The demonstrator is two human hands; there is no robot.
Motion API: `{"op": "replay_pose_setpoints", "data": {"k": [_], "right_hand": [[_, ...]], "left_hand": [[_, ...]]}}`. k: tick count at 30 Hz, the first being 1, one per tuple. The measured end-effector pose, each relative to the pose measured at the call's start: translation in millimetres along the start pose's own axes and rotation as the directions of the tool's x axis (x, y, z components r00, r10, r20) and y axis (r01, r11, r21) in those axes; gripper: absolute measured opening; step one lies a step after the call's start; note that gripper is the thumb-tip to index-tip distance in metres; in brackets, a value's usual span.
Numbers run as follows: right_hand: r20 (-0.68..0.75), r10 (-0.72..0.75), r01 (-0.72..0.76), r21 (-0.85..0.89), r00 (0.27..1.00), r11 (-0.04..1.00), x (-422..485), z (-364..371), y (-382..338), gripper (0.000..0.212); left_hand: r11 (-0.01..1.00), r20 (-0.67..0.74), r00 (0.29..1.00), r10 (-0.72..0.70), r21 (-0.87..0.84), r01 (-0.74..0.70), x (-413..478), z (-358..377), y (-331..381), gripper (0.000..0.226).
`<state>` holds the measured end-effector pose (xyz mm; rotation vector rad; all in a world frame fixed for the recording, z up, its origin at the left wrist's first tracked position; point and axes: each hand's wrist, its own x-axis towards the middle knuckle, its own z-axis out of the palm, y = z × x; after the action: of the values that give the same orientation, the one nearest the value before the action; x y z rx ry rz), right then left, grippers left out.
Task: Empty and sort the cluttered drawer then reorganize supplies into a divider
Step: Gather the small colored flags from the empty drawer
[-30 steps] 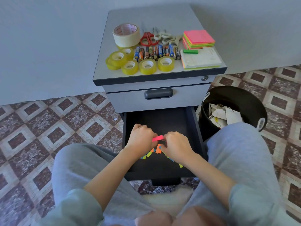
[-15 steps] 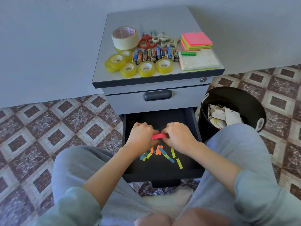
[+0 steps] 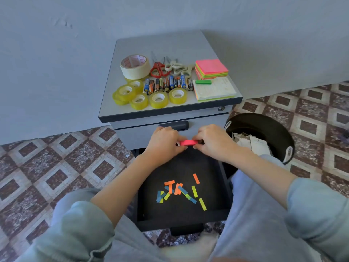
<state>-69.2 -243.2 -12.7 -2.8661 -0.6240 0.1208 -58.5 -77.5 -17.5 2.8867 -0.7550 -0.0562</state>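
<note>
Left hand [image 3: 164,143] and right hand [image 3: 214,143] pinch opposite ends of slim pink sticky-flag pad [image 3: 188,142], long axis crosswise; green flag pad [image 3: 203,82] on grey tabletop [image 3: 170,42] lies ahead, higher, nearer right hand.

We cannot read labels on the batteries [image 3: 168,85], upper centre; our right leg [image 3: 260,214] hides the near rim of the bin [image 3: 268,125].
</note>
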Motion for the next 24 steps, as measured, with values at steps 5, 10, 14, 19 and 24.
{"op": "replay_pose_setpoints", "data": {"k": [5,10,14,19,24], "right_hand": [[-0.064,0.041,-0.039,0.026,0.997,0.999,4.4,-33.9,17.7,0.026],[-0.159,0.114,-0.111,0.027,0.981,0.993,13.8,-72.4,42.5,0.022],[-0.168,0.157,-0.159,0.004,0.973,0.987,27.4,-96.3,57.7,0.023],[-0.145,0.199,-0.205,-0.024,0.969,0.979,55.5,-105.2,72.4,0.018],[-0.070,0.238,-0.243,-0.078,0.969,0.967,78.9,-104.0,69.6,0.019]], "left_hand": [[0.980,-0.187,0.982,0.010,-0.193,-0.047,14.8,-15.8,0.6,0.039],[0.982,-0.197,0.980,-0.032,-0.189,-0.006,19.5,-25.4,-3.4,0.047],[0.993,-0.069,0.997,-0.026,-0.114,0.018,22.9,-24.9,-2.6,0.050],[0.996,-0.044,0.999,-0.020,-0.092,0.016,22.8,-25.1,-1.2,0.047],[0.993,-0.032,0.999,-0.021,-0.118,0.017,17.5,-23.0,-2.7,0.047]]}}
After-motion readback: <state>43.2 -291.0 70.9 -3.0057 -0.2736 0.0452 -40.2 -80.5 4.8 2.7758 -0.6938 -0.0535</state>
